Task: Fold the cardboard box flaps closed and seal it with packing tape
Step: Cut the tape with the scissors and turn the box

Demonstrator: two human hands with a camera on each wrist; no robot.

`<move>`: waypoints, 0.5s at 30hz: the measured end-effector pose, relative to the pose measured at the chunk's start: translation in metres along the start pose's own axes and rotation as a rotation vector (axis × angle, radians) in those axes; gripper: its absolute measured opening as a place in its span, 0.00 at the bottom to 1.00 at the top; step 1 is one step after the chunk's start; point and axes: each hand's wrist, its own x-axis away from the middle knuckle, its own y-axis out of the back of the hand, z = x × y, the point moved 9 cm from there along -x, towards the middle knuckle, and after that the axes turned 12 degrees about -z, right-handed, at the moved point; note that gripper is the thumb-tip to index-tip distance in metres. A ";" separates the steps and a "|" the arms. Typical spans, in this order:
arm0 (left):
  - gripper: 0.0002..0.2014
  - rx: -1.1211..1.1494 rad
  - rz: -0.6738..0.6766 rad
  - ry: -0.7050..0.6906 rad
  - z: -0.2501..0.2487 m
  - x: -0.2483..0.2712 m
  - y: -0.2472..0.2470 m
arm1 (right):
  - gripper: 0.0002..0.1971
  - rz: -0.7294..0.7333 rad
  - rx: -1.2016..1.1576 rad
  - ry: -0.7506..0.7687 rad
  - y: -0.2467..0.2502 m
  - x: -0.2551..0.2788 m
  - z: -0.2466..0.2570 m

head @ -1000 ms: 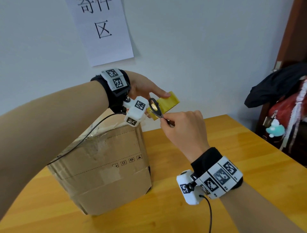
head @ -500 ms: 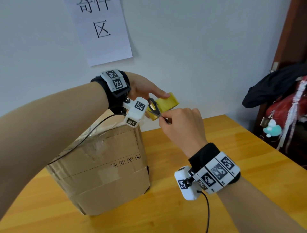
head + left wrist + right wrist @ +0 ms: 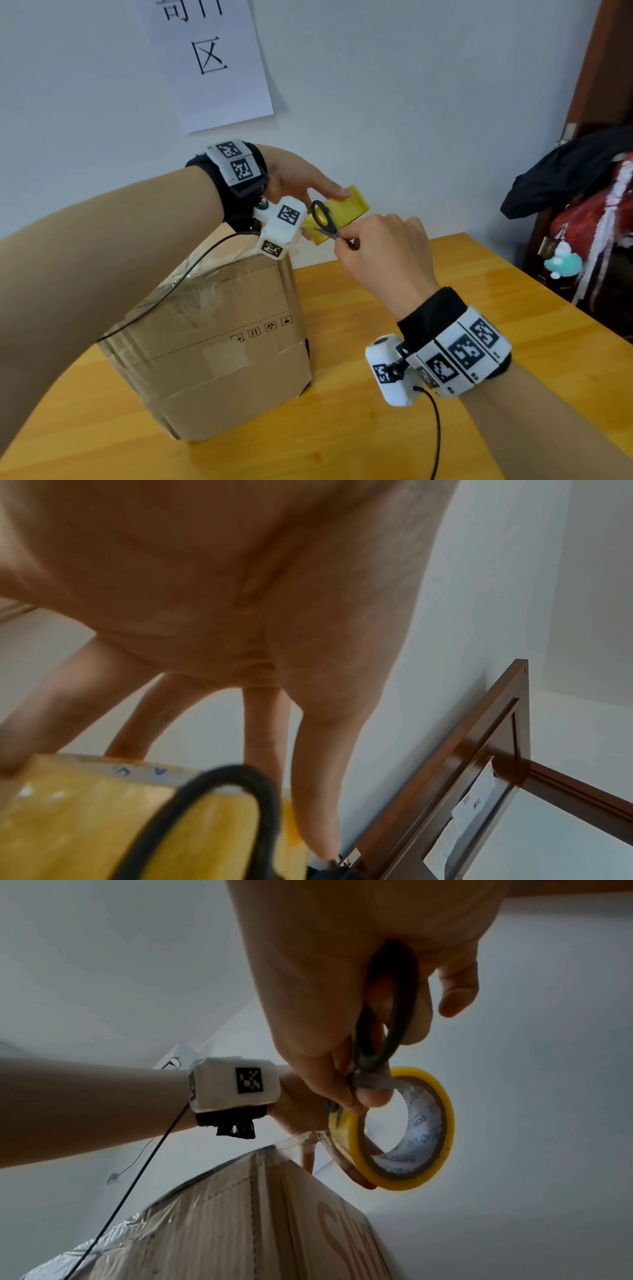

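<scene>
A brown cardboard box [image 3: 212, 342] stands on the wooden table [image 3: 445, 274], its flaps closed and clear tape shining across its top [image 3: 154, 1213]. Above the box's far right corner my left hand [image 3: 318, 192] grips a yellow roll of packing tape [image 3: 346, 209] [image 3: 441, 1123] [image 3: 85, 818]. A clear strip [image 3: 294, 1142] runs from the roll down to the box edge. My right hand [image 3: 352, 240] holds black scissors [image 3: 325, 222] [image 3: 387, 1010] right at the roll, one handle loop [image 3: 240, 791] in front of it. The blades are hidden by my fingers.
A white paper sign [image 3: 212, 61] hangs on the wall behind. Dark clothing and red bags [image 3: 582, 192] pile up past the table's right edge, beside a brown door frame [image 3: 603, 68]. Camera cables trail from both wrists over the box and table.
My right hand with the scissors has edged slightly up toward the tape roll. The left hand, the roll and the box have stayed in place.
</scene>
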 end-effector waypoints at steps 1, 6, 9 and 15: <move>0.15 -0.001 0.004 0.004 0.000 0.000 -0.001 | 0.17 0.011 -0.005 0.000 -0.002 0.000 0.002; 0.14 0.017 -0.012 0.022 0.002 0.000 0.001 | 0.16 0.032 -0.018 0.024 -0.007 -0.003 0.009; 0.14 0.020 -0.027 0.029 0.004 0.000 0.003 | 0.17 0.031 0.021 0.058 -0.007 -0.004 0.014; 0.18 0.065 0.003 0.025 0.004 0.001 -0.002 | 0.18 0.044 0.027 0.087 -0.021 -0.004 0.025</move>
